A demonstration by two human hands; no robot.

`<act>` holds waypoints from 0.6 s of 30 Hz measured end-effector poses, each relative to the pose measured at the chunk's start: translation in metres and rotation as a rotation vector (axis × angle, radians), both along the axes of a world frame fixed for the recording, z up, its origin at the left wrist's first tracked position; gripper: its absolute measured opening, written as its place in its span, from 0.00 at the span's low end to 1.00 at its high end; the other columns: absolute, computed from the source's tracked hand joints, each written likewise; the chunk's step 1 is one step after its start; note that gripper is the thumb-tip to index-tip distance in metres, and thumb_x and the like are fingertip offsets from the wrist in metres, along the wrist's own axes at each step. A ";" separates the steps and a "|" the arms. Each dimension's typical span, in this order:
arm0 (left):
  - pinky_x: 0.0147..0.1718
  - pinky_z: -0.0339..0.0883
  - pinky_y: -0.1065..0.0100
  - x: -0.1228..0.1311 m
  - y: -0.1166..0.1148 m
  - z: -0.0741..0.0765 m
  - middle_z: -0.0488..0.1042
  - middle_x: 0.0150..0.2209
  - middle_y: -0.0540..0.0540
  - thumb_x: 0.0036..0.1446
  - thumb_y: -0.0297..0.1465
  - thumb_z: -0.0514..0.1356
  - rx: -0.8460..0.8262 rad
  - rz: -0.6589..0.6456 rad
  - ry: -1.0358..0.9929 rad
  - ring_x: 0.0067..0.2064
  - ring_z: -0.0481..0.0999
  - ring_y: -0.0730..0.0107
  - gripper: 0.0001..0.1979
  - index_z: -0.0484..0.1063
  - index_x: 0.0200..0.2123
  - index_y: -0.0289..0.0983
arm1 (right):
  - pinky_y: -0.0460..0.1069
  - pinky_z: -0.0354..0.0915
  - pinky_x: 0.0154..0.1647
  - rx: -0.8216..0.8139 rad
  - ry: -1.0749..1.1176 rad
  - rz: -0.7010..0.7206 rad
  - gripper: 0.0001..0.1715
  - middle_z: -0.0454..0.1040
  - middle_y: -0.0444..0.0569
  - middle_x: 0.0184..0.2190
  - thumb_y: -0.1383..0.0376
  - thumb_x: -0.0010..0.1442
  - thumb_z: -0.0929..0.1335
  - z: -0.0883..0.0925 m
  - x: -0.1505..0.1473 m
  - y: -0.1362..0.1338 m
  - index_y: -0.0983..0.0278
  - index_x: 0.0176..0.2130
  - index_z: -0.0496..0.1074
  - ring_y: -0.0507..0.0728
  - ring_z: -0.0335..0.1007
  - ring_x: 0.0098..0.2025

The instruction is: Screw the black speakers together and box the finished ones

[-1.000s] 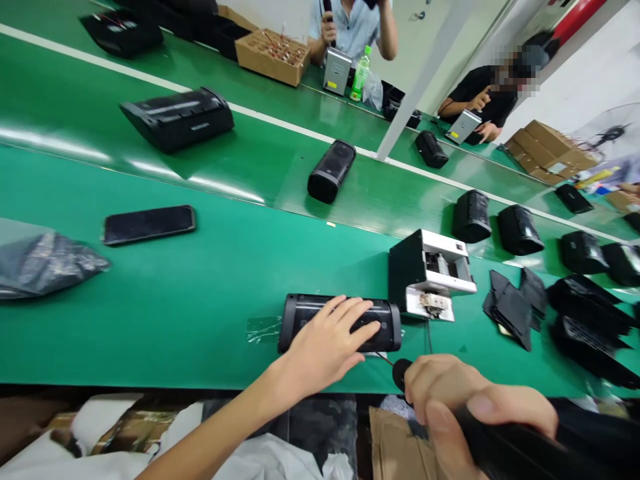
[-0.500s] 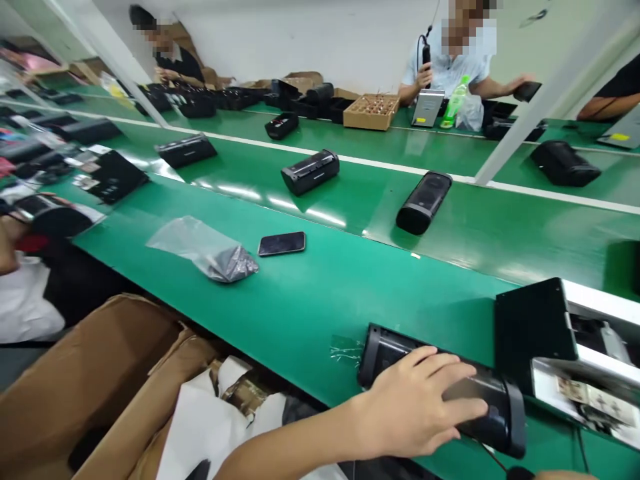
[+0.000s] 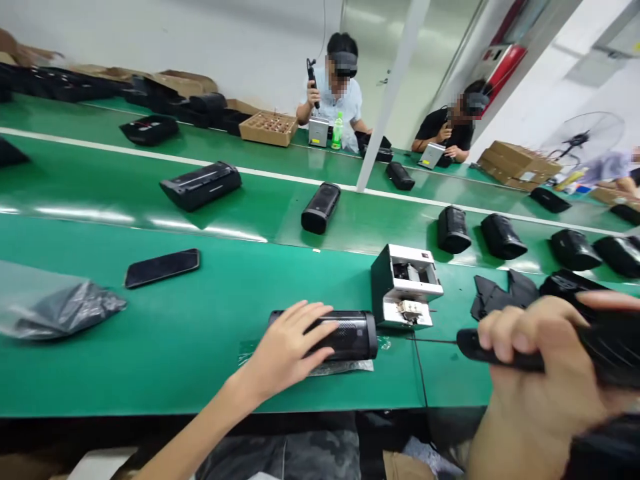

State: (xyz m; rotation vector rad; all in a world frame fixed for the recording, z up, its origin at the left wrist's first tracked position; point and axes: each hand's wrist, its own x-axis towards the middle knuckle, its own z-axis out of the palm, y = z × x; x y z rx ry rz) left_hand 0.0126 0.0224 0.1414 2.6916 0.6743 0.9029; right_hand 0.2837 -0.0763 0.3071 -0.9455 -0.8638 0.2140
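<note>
My left hand (image 3: 287, 347) lies over a black cylindrical speaker (image 3: 350, 335), its fingers spread across the top. Beneath the speaker, part of a clear plastic sheet (image 3: 345, 367) shows on the green bench. My right hand (image 3: 540, 353), blurred and close to the camera, is closed around a black electric screwdriver (image 3: 475, 343). The screwdriver's thin shaft points left toward a silver-and-black screw feeder (image 3: 413, 287), just behind and right of the speaker. The shaft end is apart from the speaker.
A phone (image 3: 163, 268) and a plastic bag of dark parts (image 3: 75, 310) lie to the left. Black brackets (image 3: 505, 293) sit at the right. Several speakers stand along the green line, including one speaker (image 3: 320, 208). Across it, a co-worker (image 3: 333, 93) holds a screwdriver.
My view has swung right. My right hand with the electric screwdriver has risen into view. My left hand stays on the speaker, and the screw feeder now shows fully.
</note>
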 end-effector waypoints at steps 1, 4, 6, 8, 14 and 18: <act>0.71 0.69 0.46 -0.011 0.003 0.001 0.80 0.65 0.42 0.73 0.35 0.67 0.006 0.053 -0.054 0.65 0.81 0.51 0.17 0.78 0.62 0.44 | 0.48 0.61 0.14 -0.015 -0.015 -0.031 0.21 0.67 0.30 0.19 0.65 0.58 0.81 -0.001 0.010 0.007 0.53 0.47 0.74 0.51 0.54 0.14; 0.70 0.69 0.50 -0.044 0.011 -0.007 0.81 0.64 0.46 0.72 0.38 0.67 -0.116 0.222 -0.207 0.64 0.81 0.52 0.16 0.80 0.61 0.48 | 0.48 0.63 0.16 -0.023 -0.110 -0.076 0.19 0.68 0.31 0.20 0.62 0.59 0.80 -0.016 0.033 0.033 0.58 0.45 0.73 0.51 0.60 0.15; 0.69 0.70 0.53 -0.060 0.014 -0.020 0.81 0.64 0.47 0.73 0.41 0.65 -0.317 0.292 -0.306 0.66 0.80 0.51 0.16 0.81 0.60 0.49 | 0.48 0.64 0.18 -0.040 -0.149 -0.110 0.17 0.68 0.31 0.20 0.62 0.61 0.79 -0.031 0.040 0.048 0.60 0.45 0.72 0.50 0.62 0.16; 0.69 0.70 0.55 -0.067 0.014 -0.037 0.80 0.65 0.46 0.74 0.43 0.63 -0.545 0.314 -0.411 0.67 0.78 0.51 0.17 0.81 0.60 0.47 | 0.48 0.64 0.20 -0.084 -0.178 -0.125 0.17 0.69 0.31 0.20 0.64 0.61 0.79 -0.043 0.044 0.058 0.60 0.45 0.72 0.50 0.63 0.16; 0.65 0.71 0.56 -0.048 0.004 -0.083 0.83 0.60 0.40 0.72 0.48 0.61 -0.906 0.268 -0.727 0.63 0.81 0.49 0.23 0.80 0.59 0.40 | 0.48 0.61 0.17 -0.245 -0.101 -0.038 0.20 0.68 0.33 0.20 0.63 0.57 0.82 -0.048 0.030 0.040 0.60 0.43 0.73 0.51 0.61 0.15; 0.67 0.68 0.57 -0.038 -0.001 -0.089 0.82 0.61 0.41 0.72 0.48 0.61 -0.904 0.276 -0.772 0.63 0.80 0.51 0.23 0.79 0.59 0.40 | 0.49 0.57 0.13 -0.226 0.002 0.019 0.22 0.62 0.30 0.18 0.68 0.55 0.80 -0.033 -0.010 -0.002 0.54 0.45 0.72 0.51 0.52 0.12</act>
